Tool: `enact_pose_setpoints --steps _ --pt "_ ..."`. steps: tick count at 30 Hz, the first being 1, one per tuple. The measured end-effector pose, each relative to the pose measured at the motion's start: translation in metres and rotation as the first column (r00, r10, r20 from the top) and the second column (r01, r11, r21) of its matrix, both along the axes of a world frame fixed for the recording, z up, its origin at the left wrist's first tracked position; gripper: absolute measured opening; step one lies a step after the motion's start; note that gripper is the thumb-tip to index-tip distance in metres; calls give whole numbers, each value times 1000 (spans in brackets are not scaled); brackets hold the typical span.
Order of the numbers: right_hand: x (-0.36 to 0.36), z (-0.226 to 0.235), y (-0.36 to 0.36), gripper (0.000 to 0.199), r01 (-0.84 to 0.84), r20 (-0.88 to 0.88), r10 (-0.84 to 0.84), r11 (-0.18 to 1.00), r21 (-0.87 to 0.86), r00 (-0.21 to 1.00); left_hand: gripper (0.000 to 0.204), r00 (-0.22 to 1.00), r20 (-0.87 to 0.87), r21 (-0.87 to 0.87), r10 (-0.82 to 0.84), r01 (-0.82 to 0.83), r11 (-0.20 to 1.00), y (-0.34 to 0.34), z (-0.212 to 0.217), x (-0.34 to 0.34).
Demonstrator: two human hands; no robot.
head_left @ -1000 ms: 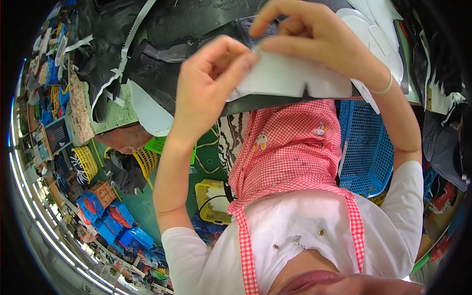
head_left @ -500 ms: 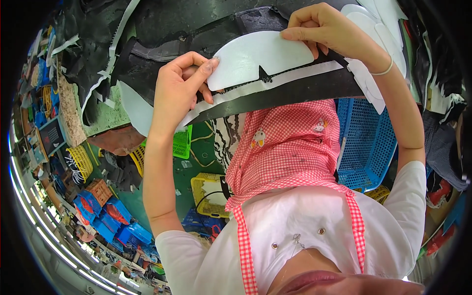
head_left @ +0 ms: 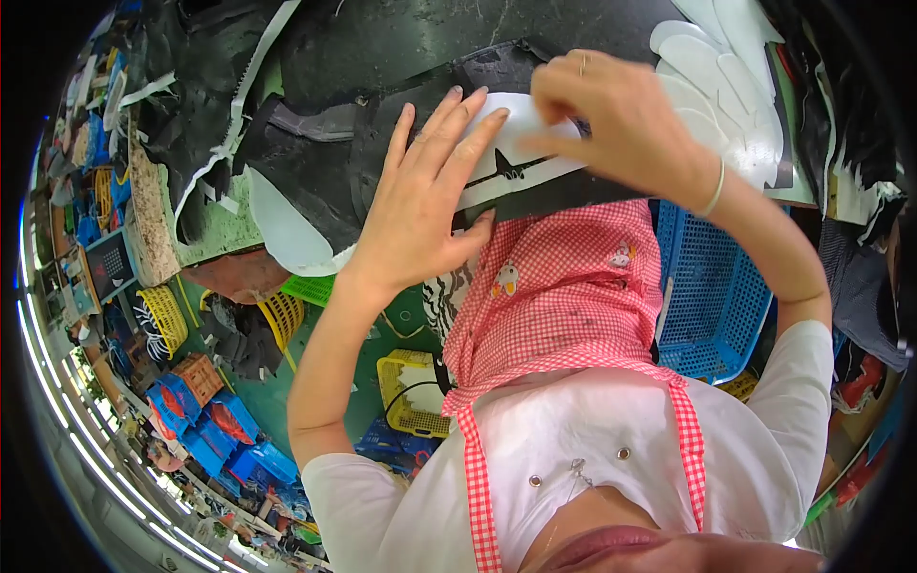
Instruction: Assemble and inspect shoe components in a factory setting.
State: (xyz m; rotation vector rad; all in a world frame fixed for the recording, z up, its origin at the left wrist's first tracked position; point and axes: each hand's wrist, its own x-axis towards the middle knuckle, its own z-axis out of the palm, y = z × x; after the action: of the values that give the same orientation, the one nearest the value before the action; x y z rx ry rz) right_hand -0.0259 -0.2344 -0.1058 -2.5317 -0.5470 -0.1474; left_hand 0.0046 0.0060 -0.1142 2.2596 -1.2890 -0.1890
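Observation:
A half-round white sheet piece [head_left: 514, 113] with a notch in its lower edge lies on black sheet material at the table's near edge. My left hand [head_left: 420, 196] rests over its left side, fingers spread and thumb toward me. Above its right side is my right hand [head_left: 621, 119], fingers bent and smeared by motion; whether they hold anything is unclear. A white strip [head_left: 544, 175] runs along the black material [head_left: 535, 199] just below the piece. My hands hide much of the piece.
Several rounded white pieces [head_left: 693, 81] are stacked at the right. Black scraps [head_left: 191, 86] with white strips lie at the left, near another white piece [head_left: 287, 224]. Below the table stand a blue basket [head_left: 712, 296] and a yellow basket [head_left: 411, 392].
My left hand has let go of the white piece's left edge and opened flat over it. My right hand has shifted lower, across its right side. The piece now lies against the black material.

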Motion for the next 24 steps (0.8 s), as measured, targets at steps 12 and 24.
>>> enact_pose_setpoints --steps 12,24 --pt "9 -3 41 35 72 326 -108 990 121 939 27 895 87 -326 437 -388 862 -17 2 27" --pt "28 44 18 30 -178 -447 632 681 710 633 22 755 -631 -250 -178 20 968 23 60 39"
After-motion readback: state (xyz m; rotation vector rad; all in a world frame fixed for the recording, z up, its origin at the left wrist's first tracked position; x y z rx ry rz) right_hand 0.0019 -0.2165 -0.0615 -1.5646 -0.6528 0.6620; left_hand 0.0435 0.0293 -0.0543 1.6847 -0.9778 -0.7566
